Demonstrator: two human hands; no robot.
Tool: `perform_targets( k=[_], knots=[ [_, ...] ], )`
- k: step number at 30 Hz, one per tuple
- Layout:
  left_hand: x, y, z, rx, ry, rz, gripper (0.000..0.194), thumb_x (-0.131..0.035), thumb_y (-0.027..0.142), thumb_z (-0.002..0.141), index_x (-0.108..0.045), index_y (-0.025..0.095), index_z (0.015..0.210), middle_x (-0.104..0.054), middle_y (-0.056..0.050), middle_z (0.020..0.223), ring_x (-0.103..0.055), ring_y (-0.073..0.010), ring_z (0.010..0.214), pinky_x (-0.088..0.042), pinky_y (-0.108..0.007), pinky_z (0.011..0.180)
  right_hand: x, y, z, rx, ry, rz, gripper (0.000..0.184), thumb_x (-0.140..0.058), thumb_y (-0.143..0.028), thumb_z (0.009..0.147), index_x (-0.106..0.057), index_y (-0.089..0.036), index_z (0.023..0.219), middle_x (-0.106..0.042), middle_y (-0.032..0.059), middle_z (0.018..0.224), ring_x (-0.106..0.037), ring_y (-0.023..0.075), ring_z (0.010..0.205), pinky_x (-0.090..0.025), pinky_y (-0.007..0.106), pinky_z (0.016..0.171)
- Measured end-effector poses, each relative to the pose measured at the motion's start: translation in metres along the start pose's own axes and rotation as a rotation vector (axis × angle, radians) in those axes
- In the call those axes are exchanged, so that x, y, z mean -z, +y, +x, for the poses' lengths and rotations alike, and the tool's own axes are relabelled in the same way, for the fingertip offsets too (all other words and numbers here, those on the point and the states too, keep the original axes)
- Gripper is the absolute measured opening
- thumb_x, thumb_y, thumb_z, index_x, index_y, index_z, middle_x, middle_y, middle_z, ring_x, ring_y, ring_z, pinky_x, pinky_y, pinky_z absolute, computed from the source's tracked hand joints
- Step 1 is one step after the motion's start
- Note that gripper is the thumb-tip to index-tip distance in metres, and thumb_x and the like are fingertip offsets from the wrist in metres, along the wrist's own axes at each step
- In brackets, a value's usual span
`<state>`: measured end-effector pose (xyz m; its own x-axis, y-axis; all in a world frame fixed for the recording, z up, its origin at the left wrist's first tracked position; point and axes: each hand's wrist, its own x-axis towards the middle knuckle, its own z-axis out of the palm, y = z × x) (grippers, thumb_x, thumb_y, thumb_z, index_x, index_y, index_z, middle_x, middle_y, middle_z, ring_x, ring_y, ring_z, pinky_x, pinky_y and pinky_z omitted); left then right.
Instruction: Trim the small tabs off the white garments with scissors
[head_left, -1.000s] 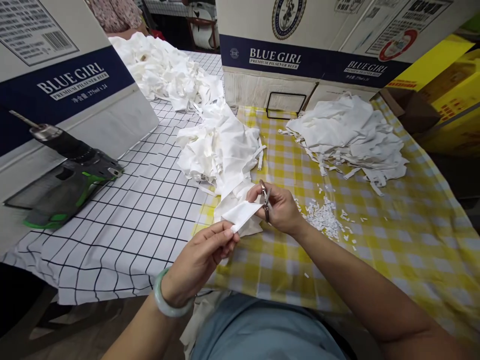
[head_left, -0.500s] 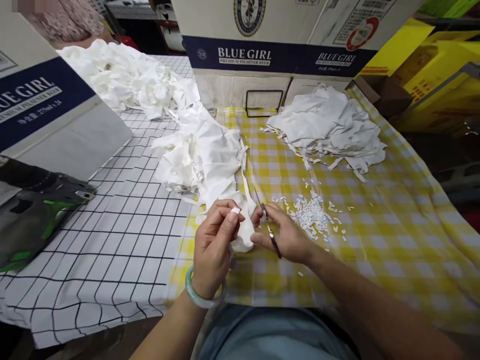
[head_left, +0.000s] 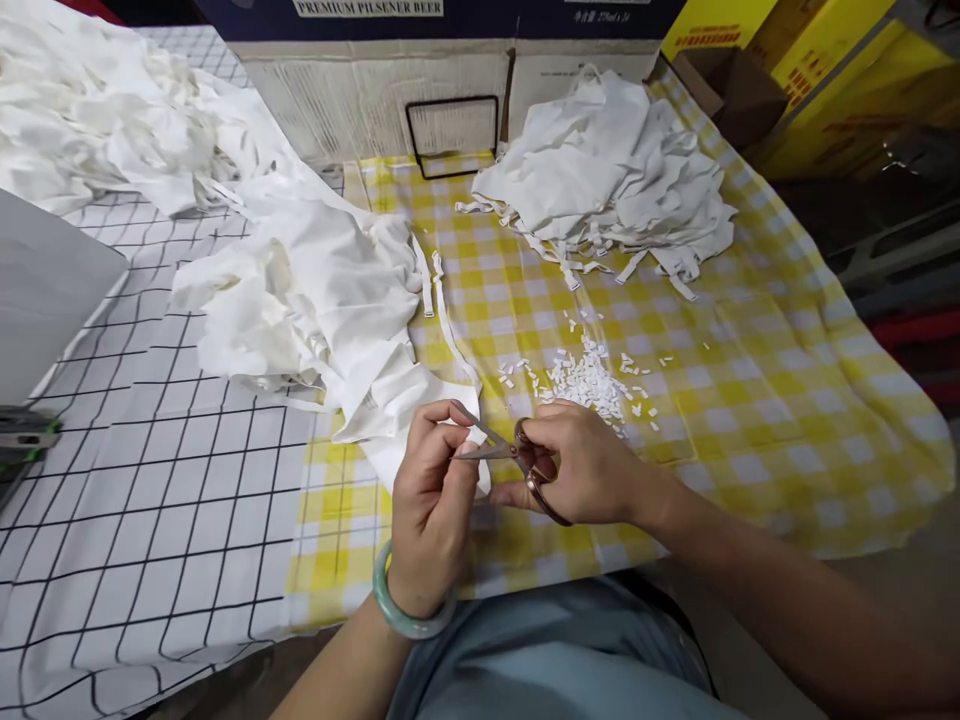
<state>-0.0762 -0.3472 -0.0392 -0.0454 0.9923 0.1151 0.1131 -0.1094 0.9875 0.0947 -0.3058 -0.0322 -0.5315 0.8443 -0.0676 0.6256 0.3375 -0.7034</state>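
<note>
White fabric (head_left: 420,395) stretches from a crumpled heap (head_left: 322,250) left of centre down to the person's hands, its near end passing behind the left fingers. The left hand (head_left: 435,500) pinches a small white tab (head_left: 475,437) between thumb and forefinger, the other fingers curled in; whether that tab joins the fabric behind it, I cannot tell. The right hand (head_left: 589,465) grips a pair of scissors (head_left: 513,451) by the handles, and their parted blades point at the left fingertips, one on each side of the tab (a snug spot, with the steel right at the skin). A pale green bangle (head_left: 412,610) circles the left wrist.

Just beyond the right hand, small white bits (head_left: 589,385) lie scattered on a yellow checked cloth (head_left: 750,400). A long white strap (head_left: 454,335) runs beside the fabric's right edge. Farther back, a second white pile (head_left: 615,165) sits with strap ends hanging out at its near side, close to a black wire frame (head_left: 453,99) that stands before a cardboard box (head_left: 337,95). White cloth with black grid lines (head_left: 187,490) covers the left side.
</note>
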Motion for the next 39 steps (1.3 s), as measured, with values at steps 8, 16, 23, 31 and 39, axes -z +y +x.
perform_targets(
  k=[8, 16, 23, 31, 39],
  knots=[
    [-0.002, -0.002, 0.000, -0.040, -0.002, 0.026, 0.022, -0.047, 0.019, 0.096, -0.057, 0.020, 0.078, -0.049, -0.007, 0.096, -0.048, -0.0214, 0.103, -0.043, -0.035, 0.089, -0.002, 0.002, -0.001, -0.019, -0.009, 0.014, 0.044, -0.075, -0.050, 0.070, -0.048, -0.019, 0.056, -0.051, -0.0042, 0.051, -0.043, 0.0095, 0.050, -0.036, 0.027, 0.063],
    [-0.003, -0.005, -0.002, -0.072, 0.003, 0.053, 0.023, -0.047, 0.022, 0.097, -0.059, 0.021, 0.078, -0.053, -0.007, 0.091, -0.049, -0.0227, 0.104, -0.043, -0.037, 0.090, -0.004, 0.003, 0.000, 0.012, 0.031, 0.015, 0.045, -0.074, -0.051, 0.071, -0.048, -0.019, 0.054, -0.051, -0.0034, 0.049, -0.041, 0.0096, 0.050, -0.034, 0.025, 0.058],
    [-0.005, -0.005, -0.002, -0.078, -0.021, 0.053, 0.018, -0.047, 0.019, 0.097, -0.063, 0.021, 0.088, -0.051, -0.007, 0.095, -0.048, -0.0216, 0.105, -0.043, -0.035, 0.089, -0.006, 0.006, -0.003, -0.032, 0.032, 0.033, 0.051, -0.071, -0.059, 0.072, -0.048, -0.018, 0.052, -0.047, -0.0035, 0.049, -0.038, 0.0088, 0.049, -0.029, 0.024, 0.054],
    [-0.019, -0.002, 0.007, -0.082, -0.139, 0.084, 0.019, -0.045, 0.015, 0.097, -0.059, 0.019, 0.084, -0.049, -0.006, 0.095, -0.049, -0.0191, 0.100, -0.042, -0.032, 0.086, -0.004, 0.022, -0.021, -0.180, 0.047, 0.039, 0.048, -0.071, -0.057, 0.075, -0.054, -0.017, 0.054, -0.048, -0.0034, 0.049, -0.039, 0.0081, 0.049, -0.028, 0.023, 0.053],
    [-0.043, -0.003, 0.017, -0.041, -0.282, 0.056, 0.021, -0.047, 0.016, 0.097, -0.059, 0.018, 0.079, -0.051, -0.006, 0.095, -0.049, -0.0187, 0.102, -0.042, -0.030, 0.086, -0.001, 0.040, -0.049, -0.467, 0.120, 0.283, 0.045, -0.072, -0.050, 0.074, -0.052, -0.017, 0.053, -0.048, -0.0034, 0.048, -0.041, 0.0084, 0.048, -0.029, 0.022, 0.048]
  ],
)
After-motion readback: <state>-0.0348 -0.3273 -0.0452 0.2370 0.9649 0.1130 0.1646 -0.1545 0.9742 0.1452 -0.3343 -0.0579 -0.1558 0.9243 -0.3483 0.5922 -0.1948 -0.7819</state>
